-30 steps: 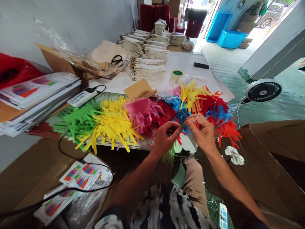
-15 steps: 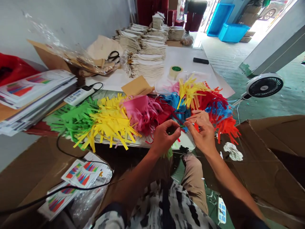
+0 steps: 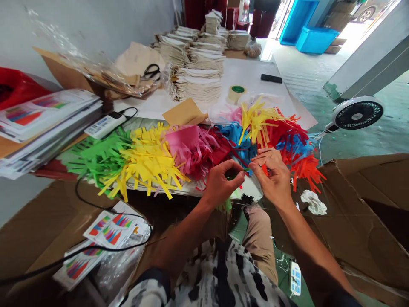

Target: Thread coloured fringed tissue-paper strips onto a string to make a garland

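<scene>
My left hand (image 3: 222,184) and my right hand (image 3: 271,175) meet at the table's front edge, fingers pinched together on a small green fringed paper piece (image 3: 227,205) that hangs down below the left hand. Behind them lies a row of fringed paper bunches: green (image 3: 96,157), yellow (image 3: 150,160), pink (image 3: 191,147), blue (image 3: 238,138), a second yellow bunch (image 3: 257,121) and red-orange (image 3: 303,164). My fingertips almost touch each other just in front of the blue bunch.
Stacks of printed cards (image 3: 44,123) sit at left, a tape roll (image 3: 235,93), scissors (image 3: 151,71) and piles of cream bags (image 3: 198,68) behind. A small fan (image 3: 356,115) stands at right. Cardboard (image 3: 364,204) flanks my knees; a black cable (image 3: 96,204) hangs over the table's front edge.
Both hands have stayed together on the small piece, shifting slightly lower and closer to me. The view has tipped a little; nothing was picked up or released.
</scene>
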Motion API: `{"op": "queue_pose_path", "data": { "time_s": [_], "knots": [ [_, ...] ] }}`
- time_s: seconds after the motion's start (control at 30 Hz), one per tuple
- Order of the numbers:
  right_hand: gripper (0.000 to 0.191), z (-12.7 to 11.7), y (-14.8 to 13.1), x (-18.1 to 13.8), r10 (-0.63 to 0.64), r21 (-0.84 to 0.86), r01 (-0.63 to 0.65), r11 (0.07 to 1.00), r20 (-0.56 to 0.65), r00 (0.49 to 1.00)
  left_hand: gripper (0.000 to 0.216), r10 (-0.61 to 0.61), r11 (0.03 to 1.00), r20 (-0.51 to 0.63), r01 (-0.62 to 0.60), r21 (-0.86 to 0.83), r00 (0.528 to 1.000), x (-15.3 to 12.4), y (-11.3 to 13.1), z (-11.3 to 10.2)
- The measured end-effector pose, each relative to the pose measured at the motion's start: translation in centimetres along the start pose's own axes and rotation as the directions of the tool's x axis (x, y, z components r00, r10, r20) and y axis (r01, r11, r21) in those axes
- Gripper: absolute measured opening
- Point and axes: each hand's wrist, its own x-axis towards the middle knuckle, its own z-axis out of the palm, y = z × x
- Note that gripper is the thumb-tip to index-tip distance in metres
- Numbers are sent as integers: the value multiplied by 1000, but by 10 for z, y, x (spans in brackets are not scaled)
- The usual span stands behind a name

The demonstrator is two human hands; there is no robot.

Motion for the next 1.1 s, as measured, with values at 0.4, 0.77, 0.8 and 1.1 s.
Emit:
{"op": "queue_pose_path", "data": {
  "time_s": [0.4, 0.77, 0.8, 1.1],
  "knots": [
    [10, -2, -5, -3, 68, 50, -69, 996, 28, 997, 21, -33, 992, 64, 40, -119, 997, 1, 0, 0],
    [18, 0, -20, -25, 396, 215, -381, 899, -28, 918, 15, -12, 999, 11, 12, -38, 1000, -4, 7, 12],
    [17, -2, -21, -26, 394, 214, -382, 899, -16, 919, 15, -9, 999, 9, 10, -39, 1000, -4, 7, 12],
    [14, -12, -20, -29, 414, 224, -417, 881, 61, 908, 15, 44, 999, 36, -43, -28, 998, -5, 8, 10]
  ]
}}
